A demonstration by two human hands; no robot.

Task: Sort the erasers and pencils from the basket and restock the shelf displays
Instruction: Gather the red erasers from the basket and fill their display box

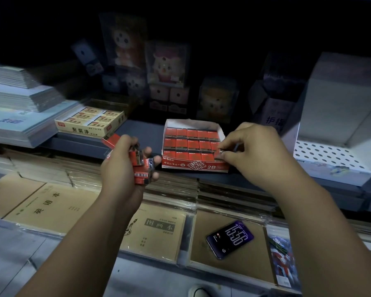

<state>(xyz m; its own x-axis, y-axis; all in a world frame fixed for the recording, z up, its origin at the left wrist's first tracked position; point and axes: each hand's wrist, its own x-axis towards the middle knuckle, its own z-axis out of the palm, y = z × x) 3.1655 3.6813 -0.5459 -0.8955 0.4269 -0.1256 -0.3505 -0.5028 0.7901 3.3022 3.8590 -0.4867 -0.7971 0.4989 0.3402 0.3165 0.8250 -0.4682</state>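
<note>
Gently seat the eraser [223, 150], pinched in the right hand [253, 151], into the front-right gap of the red 2B display box [193, 167] on the shelf [141, 127]; keep flat, label up, level with neighbours. Hold the left hand [118, 166], curled round spare erasers [140, 162], steady beside the box.

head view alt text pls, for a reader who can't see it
A person's right hand pinches an eraser at the front right corner of a nearly full red box on a dim shelf, while the left hand grips a bunch of red erasers. Below lie notebooks and a phone.
</note>
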